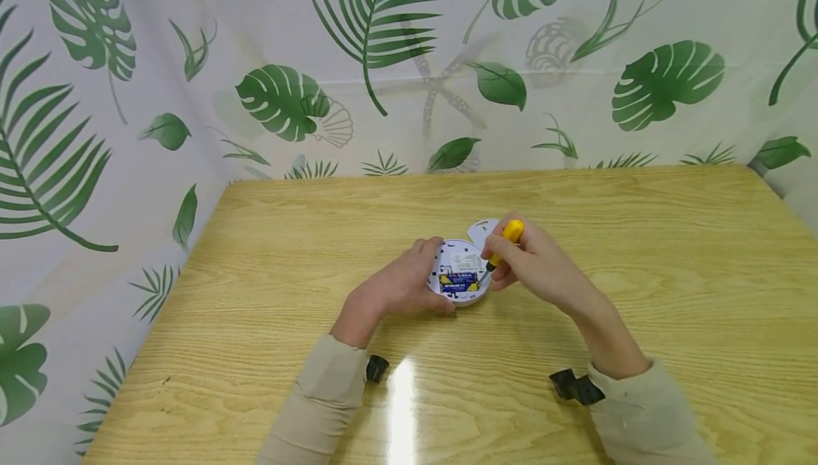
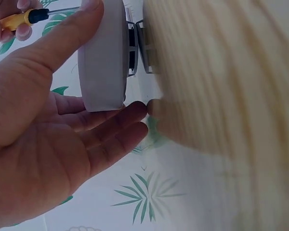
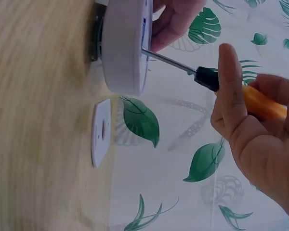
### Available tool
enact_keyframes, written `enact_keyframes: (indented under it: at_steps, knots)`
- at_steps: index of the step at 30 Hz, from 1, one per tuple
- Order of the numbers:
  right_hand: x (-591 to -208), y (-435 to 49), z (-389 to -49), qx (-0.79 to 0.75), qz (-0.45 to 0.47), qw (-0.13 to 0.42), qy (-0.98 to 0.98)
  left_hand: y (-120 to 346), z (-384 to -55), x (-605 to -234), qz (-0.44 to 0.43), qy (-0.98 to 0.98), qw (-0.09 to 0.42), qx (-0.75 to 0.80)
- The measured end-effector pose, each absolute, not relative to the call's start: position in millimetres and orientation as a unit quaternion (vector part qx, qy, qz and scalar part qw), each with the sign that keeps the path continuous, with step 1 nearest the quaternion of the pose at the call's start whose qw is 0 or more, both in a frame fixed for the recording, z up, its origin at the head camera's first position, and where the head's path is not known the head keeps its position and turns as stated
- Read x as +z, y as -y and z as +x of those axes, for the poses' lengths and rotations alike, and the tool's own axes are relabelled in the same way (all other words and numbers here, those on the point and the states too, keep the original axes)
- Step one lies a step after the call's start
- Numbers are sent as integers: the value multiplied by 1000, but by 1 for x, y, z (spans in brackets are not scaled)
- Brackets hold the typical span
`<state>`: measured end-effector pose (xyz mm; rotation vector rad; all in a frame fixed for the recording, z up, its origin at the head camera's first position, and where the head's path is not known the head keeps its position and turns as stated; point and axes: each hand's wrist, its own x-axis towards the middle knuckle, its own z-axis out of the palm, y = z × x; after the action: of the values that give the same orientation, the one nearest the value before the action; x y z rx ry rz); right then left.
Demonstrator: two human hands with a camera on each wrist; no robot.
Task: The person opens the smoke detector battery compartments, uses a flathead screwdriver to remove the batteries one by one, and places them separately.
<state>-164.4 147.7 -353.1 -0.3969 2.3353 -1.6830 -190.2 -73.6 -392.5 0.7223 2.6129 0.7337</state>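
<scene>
Fingers, L hand (image 1: 409, 280): gripping rim of round white case (image 3: 123, 48).
Fingers, R hand (image 1: 540, 259): pinching yellow-handled screwdriver (image 3: 207, 78).
Screwdriver tip: in case, by R end of batts (image 1: 457, 285).
Case: face up, low over table (image 1: 255, 380); contact unclear.
White plate (image 1: 481, 229): on table, just beyond case.

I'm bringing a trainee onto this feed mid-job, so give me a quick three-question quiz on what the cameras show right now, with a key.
1. Which hand holds the screwdriver?
2. True or false: the batteries sit in the round white device.
3. Where does the small white plate lie?
A) On top of the batteries
B) On the table, beside the device
C) Under the left forearm

Key:
1. The right hand.
2. True.
3. B.
</scene>
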Motion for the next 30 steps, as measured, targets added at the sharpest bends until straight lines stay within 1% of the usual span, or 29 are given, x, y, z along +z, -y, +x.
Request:
enact_keyframes:
  at_steps: [7,10,13,17,19,22,25,30]
  knots:
    - [-360,-142,-154,-595,-111,72,-793,69,-189,-390,257,-924,162,233]
    - [-364,-143,-152,-623,-93,71,-773,68,-189,-390,254,-924,165,232]
    - [-372,-154,-159,-703,-64,99,-702,70,-189,-389,253,-924,167,233]
    - [-386,-175,-172,-825,-21,171,-539,74,-190,-391,253,-922,173,235]
    - [-394,-183,-176,-862,4,206,-462,76,-191,-392,253,-920,177,239]
    - [-403,-191,-181,-892,38,236,-384,79,-191,-393,255,-919,179,242]
    - [-408,-195,-183,-903,69,248,-343,79,-192,-393,256,-919,179,241]
    - [-404,-192,-183,-896,86,231,-369,80,-193,-393,254,-919,184,239]
